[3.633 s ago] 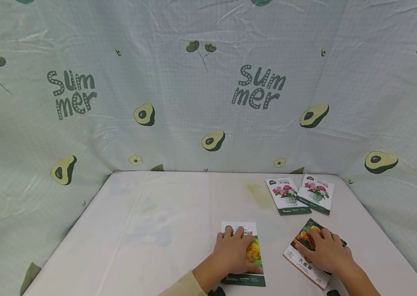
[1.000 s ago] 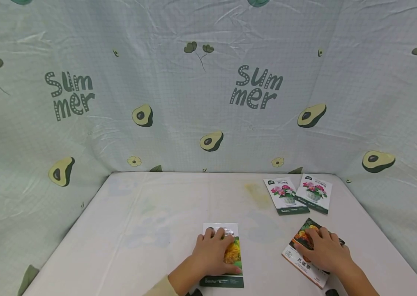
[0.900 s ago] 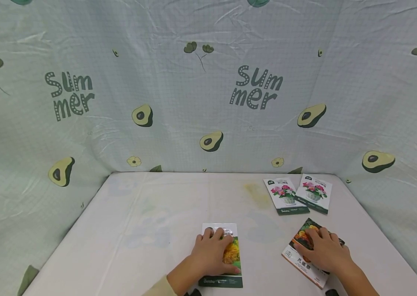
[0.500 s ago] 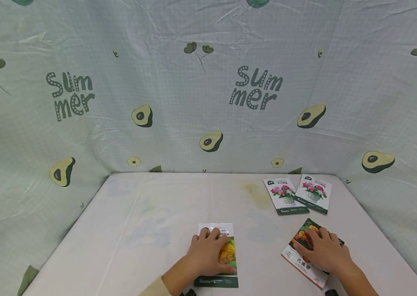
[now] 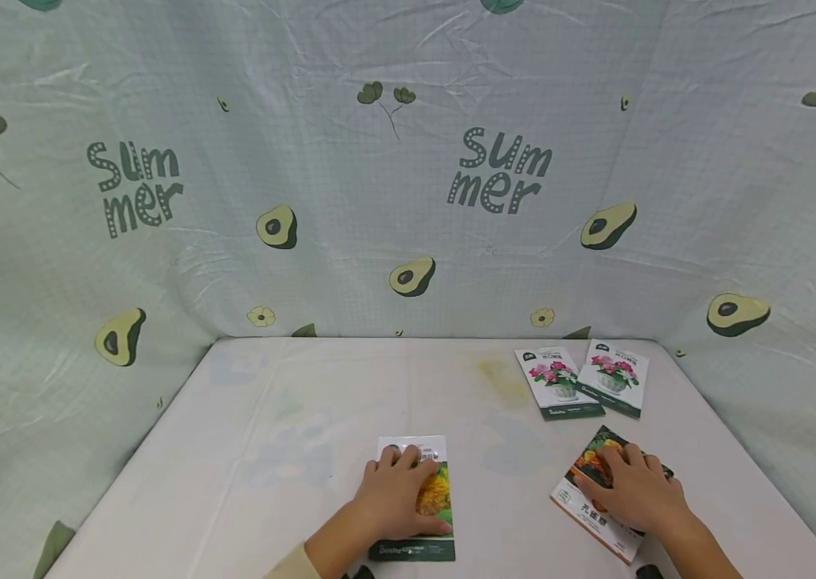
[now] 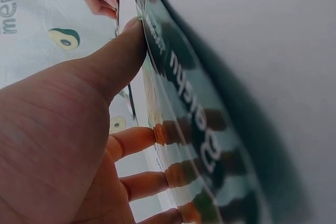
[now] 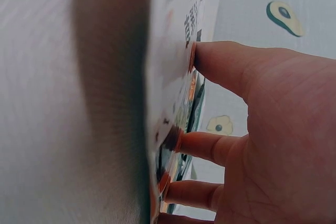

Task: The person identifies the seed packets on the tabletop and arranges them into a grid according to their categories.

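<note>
Near the front middle of the table, my left hand (image 5: 395, 500) rests spread on a seed packet (image 5: 434, 492) with yellow flowers and a dark green lower band. In the left wrist view its thumb and fingertips press on the glossy face of that packet (image 6: 184, 95). On the right, my right hand (image 5: 637, 490) touches a tilted seed packet (image 5: 591, 515) with orange flowers and a white lower part. The right wrist view has the thumb and fingertips on this packet's face (image 7: 173, 66), with the fingers apart. Each hand partly hides its packet.
Two white seed packets with pink potted flowers lie at the back right, the left one (image 5: 558, 382) overlapping the right one (image 5: 617, 374). They lie on a pale cloth-covered table (image 5: 270, 450). A printed curtain (image 5: 350, 177) hangs behind and along both sides.
My left hand has slid the yellow-flower packet leftward across the table. The right hand and its orange-flower packet have stayed in place, as have the two packets at the back.
</note>
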`<state>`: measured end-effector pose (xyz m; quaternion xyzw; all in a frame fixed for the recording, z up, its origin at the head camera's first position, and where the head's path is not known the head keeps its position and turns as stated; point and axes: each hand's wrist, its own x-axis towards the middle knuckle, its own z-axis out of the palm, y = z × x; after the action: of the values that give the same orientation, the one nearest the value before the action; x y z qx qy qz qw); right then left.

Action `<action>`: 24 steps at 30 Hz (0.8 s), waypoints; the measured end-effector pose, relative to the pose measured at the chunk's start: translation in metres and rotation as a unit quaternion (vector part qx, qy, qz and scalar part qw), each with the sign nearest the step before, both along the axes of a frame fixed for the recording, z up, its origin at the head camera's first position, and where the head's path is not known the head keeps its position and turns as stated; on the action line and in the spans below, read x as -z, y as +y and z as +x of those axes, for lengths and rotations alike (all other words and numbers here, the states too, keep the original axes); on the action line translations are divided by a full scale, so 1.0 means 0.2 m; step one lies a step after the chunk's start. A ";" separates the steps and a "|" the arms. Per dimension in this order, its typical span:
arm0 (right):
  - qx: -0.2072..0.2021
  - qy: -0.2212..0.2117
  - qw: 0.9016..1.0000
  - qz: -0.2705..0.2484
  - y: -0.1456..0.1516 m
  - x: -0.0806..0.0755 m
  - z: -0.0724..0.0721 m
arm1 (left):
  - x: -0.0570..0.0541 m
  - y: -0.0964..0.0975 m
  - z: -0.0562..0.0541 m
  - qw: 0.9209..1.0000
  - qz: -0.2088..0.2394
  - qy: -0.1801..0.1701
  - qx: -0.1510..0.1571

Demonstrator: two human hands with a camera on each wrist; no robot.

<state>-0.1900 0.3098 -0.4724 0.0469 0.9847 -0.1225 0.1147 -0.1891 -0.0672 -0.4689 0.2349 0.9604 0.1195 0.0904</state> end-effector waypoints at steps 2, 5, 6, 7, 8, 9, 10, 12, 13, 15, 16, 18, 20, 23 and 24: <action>-0.001 -0.001 1.000 -0.001 0.00 0.00 0.00 | 0.00 -0.01 0.00 1.000 0.001 0.001 0.001; -0.001 -0.003 1.000 -0.003 0.00 -0.01 0.00 | 0.01 -0.03 0.00 1.000 0.003 0.000 0.003; -0.002 -0.002 1.000 -0.003 0.00 -0.01 0.00 | 0.00 -0.04 0.00 1.000 0.004 -0.001 0.003; -0.002 -0.002 1.000 -0.003 0.00 -0.01 0.00 | 0.00 -0.04 0.00 1.000 0.006 -0.002 0.004; -0.002 -0.001 1.000 -0.002 0.00 -0.01 0.00 | 0.00 -0.05 0.00 1.000 0.008 -0.005 0.004; -0.002 0.000 1.000 -0.002 0.00 -0.01 0.00 | -0.01 -0.05 0.00 1.000 0.012 -0.006 0.006; -0.002 0.001 1.000 -0.002 0.00 -0.01 0.00 | -0.01 -0.06 0.00 1.000 0.013 -0.008 0.007; -0.002 0.002 1.000 -0.002 0.00 -0.01 0.00 | -0.02 -0.07 0.01 1.000 0.016 -0.011 0.010; -0.003 0.003 1.000 -0.002 0.00 -0.01 0.00 | -0.02 -0.08 0.01 1.000 0.018 -0.012 0.011; -0.004 0.003 1.000 -0.003 0.00 -0.01 0.00 | -0.02 -0.09 0.00 1.000 0.020 -0.013 0.014; -0.005 0.004 1.000 -0.003 0.00 -0.01 0.00 | -0.02 -0.09 0.00 1.000 0.019 -0.013 0.015; -0.005 0.004 1.000 -0.004 0.00 -0.01 0.00 | -0.02 -0.10 0.00 1.000 0.020 -0.012 0.017; -0.006 0.005 1.000 -0.002 0.00 -0.01 0.01 | -0.01 -0.11 0.00 1.000 0.019 -0.012 0.018; -0.005 0.006 1.000 -0.001 0.00 -0.01 0.01 | -0.01 -0.12 -0.01 1.000 0.018 -0.013 0.018; -0.005 0.006 1.000 0.000 0.00 -0.01 0.01 | -0.01 -0.12 0.00 1.000 0.018 -0.013 0.018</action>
<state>-0.1887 0.3099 -0.4698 0.0414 0.9855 -0.1226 0.1097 -0.1901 -0.0907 -0.4663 0.2517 0.9526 0.1378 0.1008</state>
